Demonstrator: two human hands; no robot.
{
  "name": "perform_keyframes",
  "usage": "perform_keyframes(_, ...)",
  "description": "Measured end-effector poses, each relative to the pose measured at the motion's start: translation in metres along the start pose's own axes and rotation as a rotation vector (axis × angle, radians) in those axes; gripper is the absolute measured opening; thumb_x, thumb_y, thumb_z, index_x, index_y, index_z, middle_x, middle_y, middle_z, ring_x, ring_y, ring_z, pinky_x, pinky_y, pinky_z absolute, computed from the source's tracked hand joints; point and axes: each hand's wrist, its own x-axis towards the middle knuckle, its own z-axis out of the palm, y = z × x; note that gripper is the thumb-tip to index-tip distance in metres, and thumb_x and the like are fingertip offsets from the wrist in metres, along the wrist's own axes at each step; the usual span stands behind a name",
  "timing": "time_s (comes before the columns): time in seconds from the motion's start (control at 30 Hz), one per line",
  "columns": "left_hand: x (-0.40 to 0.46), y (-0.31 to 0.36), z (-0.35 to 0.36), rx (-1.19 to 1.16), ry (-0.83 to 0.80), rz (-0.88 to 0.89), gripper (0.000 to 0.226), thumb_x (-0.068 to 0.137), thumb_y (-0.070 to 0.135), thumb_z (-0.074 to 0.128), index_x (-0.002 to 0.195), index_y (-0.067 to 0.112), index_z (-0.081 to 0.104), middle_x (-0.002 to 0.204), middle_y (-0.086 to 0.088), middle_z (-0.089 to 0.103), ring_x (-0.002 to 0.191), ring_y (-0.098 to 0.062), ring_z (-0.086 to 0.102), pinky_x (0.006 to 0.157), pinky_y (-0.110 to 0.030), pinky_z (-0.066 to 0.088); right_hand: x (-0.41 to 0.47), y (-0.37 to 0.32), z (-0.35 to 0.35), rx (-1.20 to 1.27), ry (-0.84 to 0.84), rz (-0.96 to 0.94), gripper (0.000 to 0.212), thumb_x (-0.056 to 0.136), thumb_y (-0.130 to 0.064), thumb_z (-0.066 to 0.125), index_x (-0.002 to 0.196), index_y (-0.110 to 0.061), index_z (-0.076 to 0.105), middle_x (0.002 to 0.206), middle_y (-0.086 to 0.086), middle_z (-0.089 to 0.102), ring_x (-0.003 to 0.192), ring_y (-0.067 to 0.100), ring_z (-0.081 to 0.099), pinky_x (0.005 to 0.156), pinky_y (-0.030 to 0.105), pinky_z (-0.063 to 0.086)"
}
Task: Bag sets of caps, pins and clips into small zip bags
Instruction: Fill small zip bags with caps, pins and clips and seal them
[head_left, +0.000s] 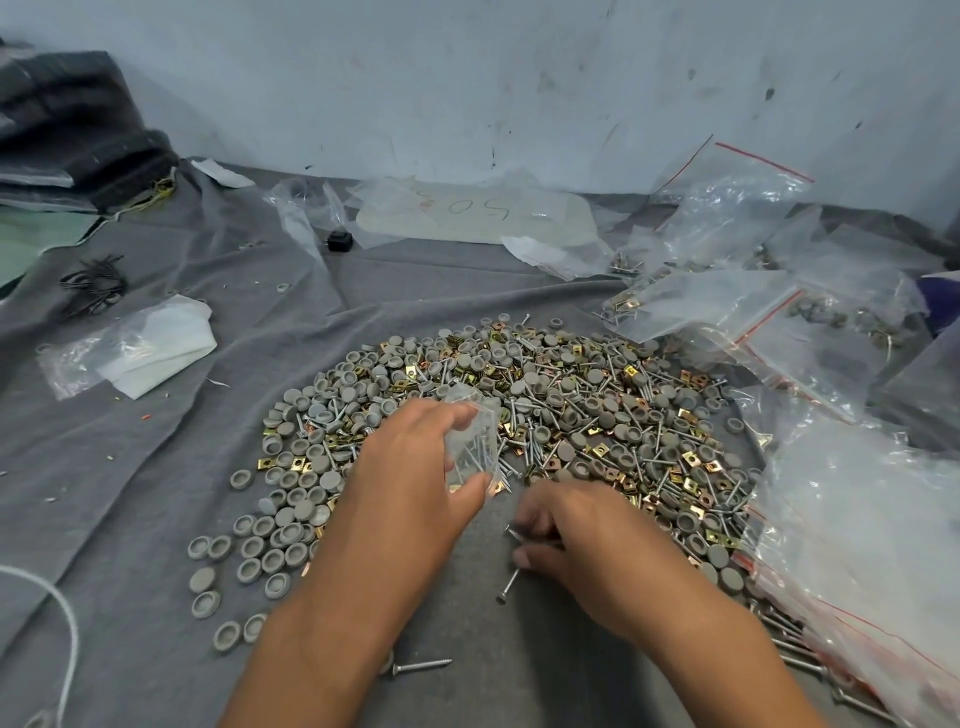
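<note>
A wide heap of grey round caps (291, 514), metal pins (660, 436) and brass clips (691, 460) lies on a grey cloth (156, 467). My left hand (415, 467) holds a small clear zip bag (470, 441) upright above the heap; several pins are inside it. My right hand (576, 540) rests low on the cloth just right of the bag, its fingers curled around a few pins (511, 532). One pin (508, 586) pokes out under its thumb.
Clear zip bags with red strips (857, 545) pile up along the right. More plastic bags (467, 213) lie at the back by the wall. A white bag (150, 348) and black ties (93, 286) sit left. A loose screw (421, 665) lies near me.
</note>
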Motion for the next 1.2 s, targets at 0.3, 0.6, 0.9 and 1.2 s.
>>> perform_keyframes(0.3,-0.001,-0.001,0.001,-0.004,-0.004,0.002,0.053,0.078,0.026,0.082,0.128,0.025,0.063,0.100,0.022,0.046,0.079,0.014,0.044,0.081,0.004,0.029,0.001,0.009,0.012,-0.104,0.026,-0.169,0.004,0.104,-0.031,0.052,0.107,-0.031,0.053,0.113,-0.007,0.058,0.108,0.016,0.056,0.091,0.033,0.045)
perform_keyframes(0.6,0.001,0.004,0.005,0.021,0.001,0.008,0.055,0.076,0.030,0.084,0.127,0.027,0.062,0.101,0.021,0.046,0.083,0.000,0.042,0.080,-0.010,0.027,0.007,-0.022,-0.013,0.670,0.651,-0.366,0.012,0.101,-0.030,0.057,0.107,-0.025,0.066,0.092,-0.024,0.062,0.085,0.006,0.061,0.072,0.017,0.045)
perform_keyframes(0.9,0.000,0.004,0.003,0.000,0.008,0.011,0.056,0.076,0.031,0.083,0.128,0.029,0.062,0.099,0.021,0.047,0.083,0.001,0.043,0.082,-0.014,0.032,0.010,-0.023,-0.005,0.391,0.777,-0.368,0.017,0.096,-0.031,0.066,0.113,-0.032,0.063,0.104,-0.022,0.064,0.101,0.003,0.062,0.084,0.011,0.043)
perform_keyframes(1.2,0.003,0.003,-0.006,-0.031,0.091,-0.011,0.052,0.075,0.022,0.084,0.123,0.019,0.066,0.097,0.015,0.052,0.084,-0.004,0.049,0.078,-0.008,0.029,0.004,0.008,-0.020,0.111,0.263,-0.262,0.018,0.088,-0.038,0.071,0.104,-0.045,0.064,0.104,-0.028,0.051,0.098,-0.007,0.047,0.086,0.015,0.040)
